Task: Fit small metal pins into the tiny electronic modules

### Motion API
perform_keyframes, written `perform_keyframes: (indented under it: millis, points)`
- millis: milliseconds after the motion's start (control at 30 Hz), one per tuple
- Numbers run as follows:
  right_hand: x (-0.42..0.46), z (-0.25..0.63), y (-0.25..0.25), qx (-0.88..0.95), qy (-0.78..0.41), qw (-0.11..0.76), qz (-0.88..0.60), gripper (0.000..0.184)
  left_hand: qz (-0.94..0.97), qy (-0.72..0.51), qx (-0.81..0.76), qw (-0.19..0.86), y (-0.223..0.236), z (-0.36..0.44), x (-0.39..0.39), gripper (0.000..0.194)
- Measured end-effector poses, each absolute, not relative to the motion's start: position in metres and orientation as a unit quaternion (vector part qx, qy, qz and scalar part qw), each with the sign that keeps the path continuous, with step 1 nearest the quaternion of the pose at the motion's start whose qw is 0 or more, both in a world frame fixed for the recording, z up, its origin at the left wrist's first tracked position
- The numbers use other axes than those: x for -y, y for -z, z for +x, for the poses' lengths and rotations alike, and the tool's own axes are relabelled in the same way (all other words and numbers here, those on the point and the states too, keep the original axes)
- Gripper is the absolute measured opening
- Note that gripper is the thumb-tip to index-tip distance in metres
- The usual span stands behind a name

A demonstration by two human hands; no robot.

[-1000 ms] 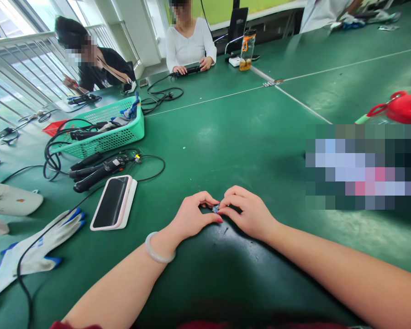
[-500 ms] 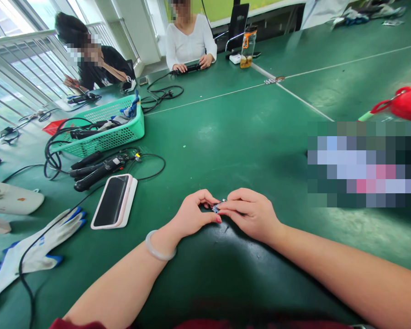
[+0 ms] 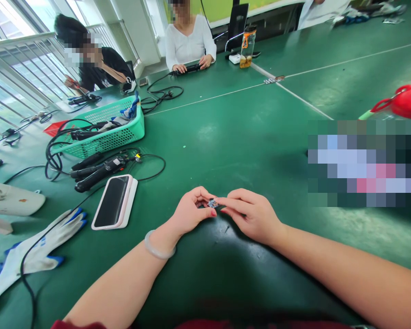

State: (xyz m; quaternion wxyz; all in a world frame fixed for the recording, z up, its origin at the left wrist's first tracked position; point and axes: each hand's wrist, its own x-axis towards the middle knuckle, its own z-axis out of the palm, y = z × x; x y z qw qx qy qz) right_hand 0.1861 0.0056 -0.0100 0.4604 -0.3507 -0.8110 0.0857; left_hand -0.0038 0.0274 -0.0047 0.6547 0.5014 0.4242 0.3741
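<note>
Both hands meet just above the green table (image 3: 246, 137) in front of me. My left hand (image 3: 192, 211), with a pale bangle on its wrist, pinches a tiny blue-grey part (image 3: 212, 203) between thumb and fingertips. My right hand (image 3: 251, 212) has its fingers curled and its fingertips touch the same small part from the right. What the part is I cannot make out.
A phone on a white pad (image 3: 113, 201) lies to the left, beside black handled tools with cables (image 3: 96, 169) and a teal basket (image 3: 102, 128). A white and blue glove (image 3: 37, 251) lies at near left. Two people sit at the far side. A red-lidded bottle (image 3: 404, 103) stands right.
The two hands have lifted the small part slightly and turned it; the left fingertips shifted up around it. Nothing else on the table has moved.
</note>
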Motion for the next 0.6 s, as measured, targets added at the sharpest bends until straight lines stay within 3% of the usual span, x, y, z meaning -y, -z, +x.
perform_keyframes:
  millis: [133,333,600]
  points:
    - [-0.006,0.185,0.010,0.808,-0.105,0.424,-0.394,0.017,0.440,-0.453,-0.415,0.655,0.006,-0.005,-0.031,0.038]
    - [-0.008,0.179,0.014,0.890,-0.064,0.242,-0.382,0.031,0.428,-0.470,-0.441,0.633,0.008,-0.006,-0.035,0.033]
    - [-0.012,0.180,0.023,0.861,-0.095,0.266,-0.422,0.011,0.480,-0.412,-0.476,0.612,0.007,0.000,-0.033,0.037]
